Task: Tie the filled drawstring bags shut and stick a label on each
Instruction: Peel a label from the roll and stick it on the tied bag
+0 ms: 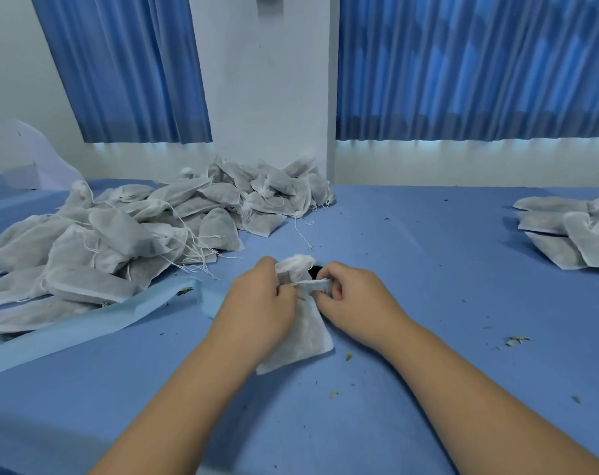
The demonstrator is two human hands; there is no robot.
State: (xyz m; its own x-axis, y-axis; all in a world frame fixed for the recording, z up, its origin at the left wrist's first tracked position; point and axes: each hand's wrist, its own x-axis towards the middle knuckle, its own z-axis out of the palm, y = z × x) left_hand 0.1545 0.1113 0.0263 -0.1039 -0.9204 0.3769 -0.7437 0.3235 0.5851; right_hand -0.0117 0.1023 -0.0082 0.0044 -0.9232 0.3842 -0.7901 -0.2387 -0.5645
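Bag [304, 334] lies in the lower centre of the frame on the blue table [428, 275], its body flat and its gathered neck raised between both hands. The left hand [256, 296] has its fingers curled round the neck from the left, gripping it. The right hand [352, 296], just beside it, has its fingers curled too and pinches a small pale strip [320, 286] against the neck; whether that is a label or part of the string cannot be told. A small dark spot shows just behind the neck, too hidden to name. A long light-blue band [85, 323] runs from the left hand down to the lower left edge. Above it, at middle left, a big pile [136, 234] of filled white bags with loose strings reaches back to the wall. A smaller pile [572, 231] lies at the right edge, well apart. Green crumbs [517, 340] dot the table at right. Blue curtains [479, 63] hang across the top.
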